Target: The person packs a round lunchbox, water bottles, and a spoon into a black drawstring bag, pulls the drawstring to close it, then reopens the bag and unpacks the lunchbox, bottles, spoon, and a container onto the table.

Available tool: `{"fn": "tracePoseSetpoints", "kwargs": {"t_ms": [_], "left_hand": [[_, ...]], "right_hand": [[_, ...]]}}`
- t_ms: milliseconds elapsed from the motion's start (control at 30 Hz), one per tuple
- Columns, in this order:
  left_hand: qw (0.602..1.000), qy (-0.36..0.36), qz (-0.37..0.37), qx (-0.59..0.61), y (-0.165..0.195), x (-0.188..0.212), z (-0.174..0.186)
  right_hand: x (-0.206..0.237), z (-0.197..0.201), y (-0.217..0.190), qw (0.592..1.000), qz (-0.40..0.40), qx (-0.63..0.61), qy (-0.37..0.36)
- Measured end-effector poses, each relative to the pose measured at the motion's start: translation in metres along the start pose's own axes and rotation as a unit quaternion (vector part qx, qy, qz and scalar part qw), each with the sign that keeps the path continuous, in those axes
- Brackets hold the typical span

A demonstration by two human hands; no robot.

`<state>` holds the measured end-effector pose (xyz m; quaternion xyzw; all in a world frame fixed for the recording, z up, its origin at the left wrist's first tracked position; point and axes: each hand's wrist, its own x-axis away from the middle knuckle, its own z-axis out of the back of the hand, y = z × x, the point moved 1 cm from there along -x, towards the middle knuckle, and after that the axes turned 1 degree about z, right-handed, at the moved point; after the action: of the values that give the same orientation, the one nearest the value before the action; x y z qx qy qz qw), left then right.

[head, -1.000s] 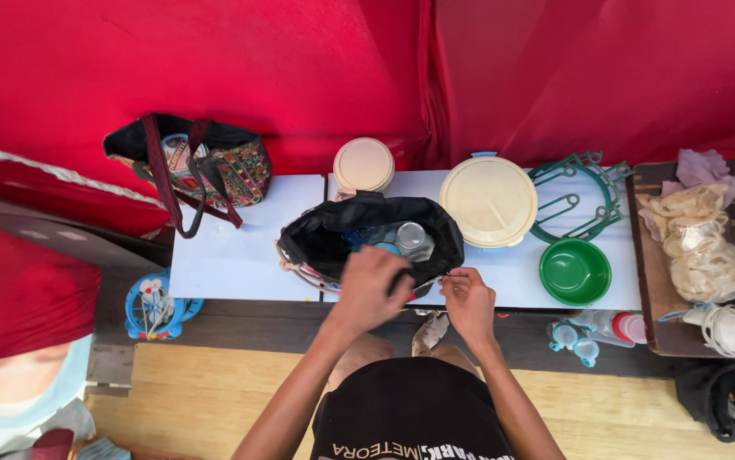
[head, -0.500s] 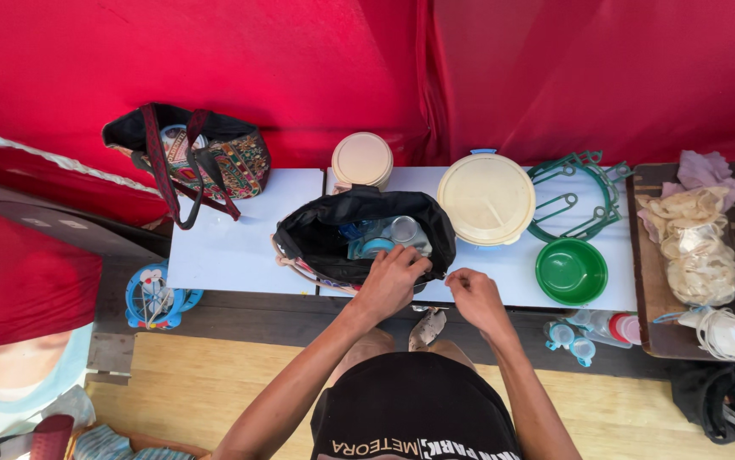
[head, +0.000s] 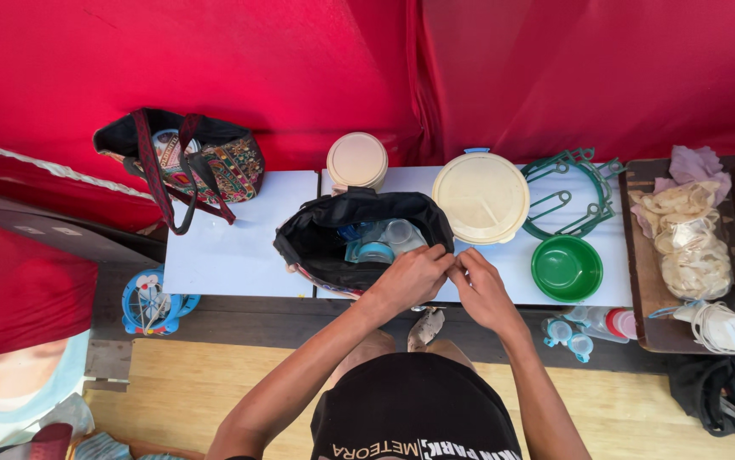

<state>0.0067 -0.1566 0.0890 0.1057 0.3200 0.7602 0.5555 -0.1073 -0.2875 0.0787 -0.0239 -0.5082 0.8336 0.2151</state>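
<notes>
Where both hands meet at its near right rim, open black fabric bag (head: 325, 243) sits on white table (head: 231, 247); left hand (head: 414, 277) and right hand (head: 480, 290) pinch the rim, beside green plastic bowl (head: 566, 268).

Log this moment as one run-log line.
left hand: on black bag rim | right hand: at same rim | bag: open, clear containers inside | green bowl: right
</notes>
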Motion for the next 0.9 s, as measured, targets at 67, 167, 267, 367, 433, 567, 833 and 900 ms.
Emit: {"fn": "tracePoseSetpoints", "kwargs": {"t_ms": [67,167,267,367,433,567,833,900], "left_hand": [[1.000,0.003,0.004,0.029,-0.001,0.001,0.002],[0.997,0.005,0.036,0.066,-0.003,0.000,0.008],[0.992,0.003,0.065,0.104,-0.004,-0.001,0.016],[0.994,-0.001,0.055,0.092,-0.004,0.003,0.023],[0.996,0.004,0.036,0.082,-0.006,0.008,0.029],[0.988,0.071,0.073,0.114,-0.011,0.016,0.035],[0.960,0.101,0.178,0.191,-0.008,0.020,0.033],[0.960,0.079,0.187,0.194,-0.008,0.017,0.033]], "right_hand": [[0.003,0.004,-0.001,0.998,0.049,-0.026,0.011],[0.004,0.002,-0.004,0.994,0.102,0.002,0.035],[-0.001,-0.009,-0.003,0.982,0.172,0.050,0.066],[-0.003,-0.019,0.002,0.967,0.230,0.069,0.081],[-0.004,-0.024,0.006,0.962,0.247,0.075,0.082],[-0.007,-0.030,0.011,0.954,0.274,0.088,0.083],[-0.011,-0.027,0.004,0.946,0.299,0.070,0.101],[-0.011,-0.027,0.002,0.958,0.266,0.043,0.092]]}}
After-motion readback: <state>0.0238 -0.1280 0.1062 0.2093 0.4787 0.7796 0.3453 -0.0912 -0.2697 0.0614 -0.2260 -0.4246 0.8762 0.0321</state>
